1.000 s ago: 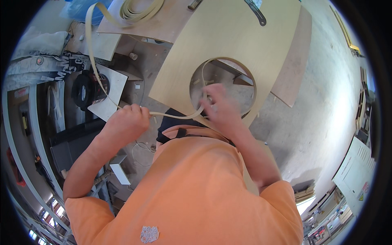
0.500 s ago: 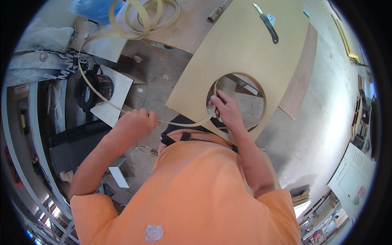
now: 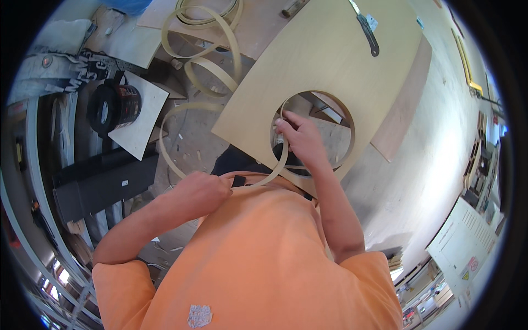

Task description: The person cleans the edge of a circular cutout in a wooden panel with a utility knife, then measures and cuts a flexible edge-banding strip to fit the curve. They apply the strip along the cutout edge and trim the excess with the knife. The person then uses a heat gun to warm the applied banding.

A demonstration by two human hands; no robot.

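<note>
A pale wooden board (image 3: 313, 60) with a large round hole lies in front of me. My right hand (image 3: 302, 142) is at the hole's left rim, thumb and fingers pinching a thin beige strip of edge banding (image 3: 281, 166) against the inner edge. From there the strip bends down toward my waist, where my closed left hand (image 3: 201, 191) grips it. Past the left hand it rises in loose loops beside the board toward a coil on a panel at the upper left. A utility knife (image 3: 368, 36) with its blade out rests on the board's far part.
A black tub (image 3: 131, 104) stands on a white board (image 3: 144, 124) to the left, above a dark panel (image 3: 104, 184). A tool handle (image 3: 292, 7) lies at the top. Metal racking (image 3: 71, 132) runs along the left; a pale metal cabinet (image 3: 459, 236) is at the lower right.
My left hand has come down and right, close to my waist, bringing the strip along. The strip's loose loops have slid off the far coil toward me and hang beside the board.
</note>
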